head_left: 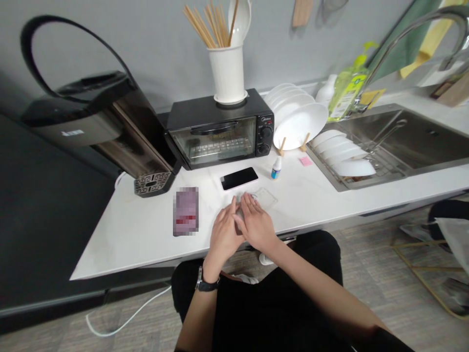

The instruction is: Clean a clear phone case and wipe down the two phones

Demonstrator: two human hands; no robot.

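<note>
Left hand [224, 232], right hand [259, 224] meet over dark item [239, 223] nearside of phone [239, 179]; grips unclear; sideways slip could topple bottle [276, 169] right of phone.

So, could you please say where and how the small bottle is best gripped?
The small bottle probably suits a side grip around its labelled body, coming from the front right: it stands upright, narrows toward the top, and has the phone to its left and plates behind.
</note>
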